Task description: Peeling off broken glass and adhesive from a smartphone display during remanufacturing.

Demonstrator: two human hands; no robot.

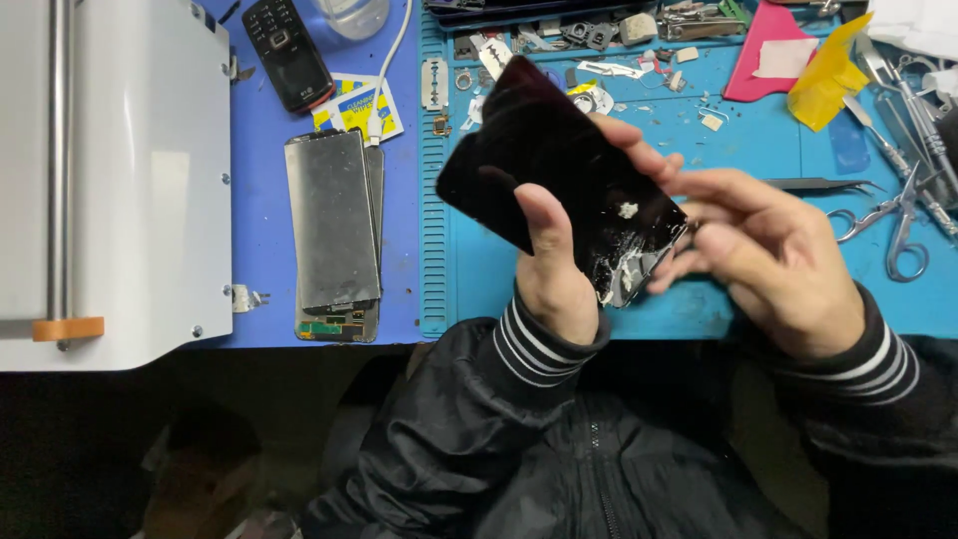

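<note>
Head view shows you holding a black phone screen (544, 165) in the air above the blue mat (689, 150) on the bench. Your left hand (551, 265) has its grip closed on the panel from below, thumb pressed flat on the dark glass and the other fingers hidden behind it. Your right hand (773, 255) is closed on the panel's lower right end, fingertips pinching the corner where the glass is shattered into white cracks and chips.

The screen's long axis runs on a diagonal, from upper left to lower right (the intact end points away from you, up and left; the broken end points down and right). Its glass face is turned towards you, tilted.

To your left, on the purple part of the bench, lie stacked metal-backed display panels (334, 225), well apart from your hands, with a black keypad phone (287, 50) beyond them and a white machine (110, 170) at the edge. Scissors (893, 225) and tweezers (818, 184) lie on the mat just beyond your right hand.
</note>
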